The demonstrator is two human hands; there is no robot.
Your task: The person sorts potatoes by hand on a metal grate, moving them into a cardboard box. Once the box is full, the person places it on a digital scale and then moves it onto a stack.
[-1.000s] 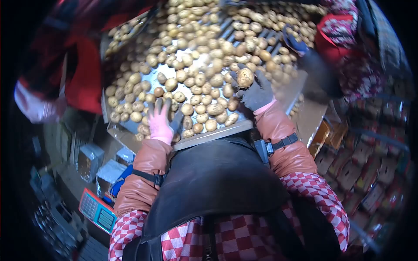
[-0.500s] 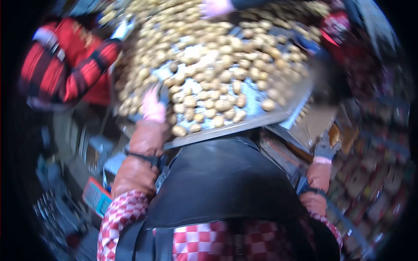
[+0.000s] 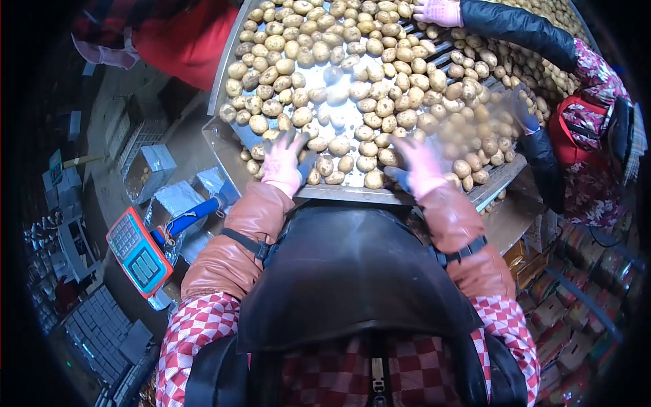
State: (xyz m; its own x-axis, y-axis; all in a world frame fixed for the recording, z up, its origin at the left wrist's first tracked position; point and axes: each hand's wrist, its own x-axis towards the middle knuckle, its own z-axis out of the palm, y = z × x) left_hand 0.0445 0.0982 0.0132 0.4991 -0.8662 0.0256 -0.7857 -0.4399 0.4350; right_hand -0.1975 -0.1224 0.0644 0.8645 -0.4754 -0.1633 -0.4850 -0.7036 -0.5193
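Note:
Many potatoes [image 3: 339, 146] lie loose on a metal sorting table [image 3: 356, 195] in front of me. My left hand [image 3: 283, 163], in a pink glove with grey fingers, rests at the near edge with fingers spread against several potatoes. To its right, my right hand [image 3: 417, 166], gloved the same way, reaches over the rim with its fingers apart beside other potatoes. It is slightly blurred. Neither hand is closed around a potato.
A co-worker's pink-gloved hand [image 3: 439, 11] reaches over the potatoes from the right; another grey-gloved hand [image 3: 524, 108] is lower. At left stand a scale display [image 3: 140, 252], a blue post [image 3: 193, 218] and a person in a red apron [image 3: 186, 44]. A cardboard box [image 3: 508, 214] sits at right.
My right hand has moved from the cardboard at the right onto the table among the potatoes. My left hand stays by the potatoes, its fingers now spread. The whole view has shifted.

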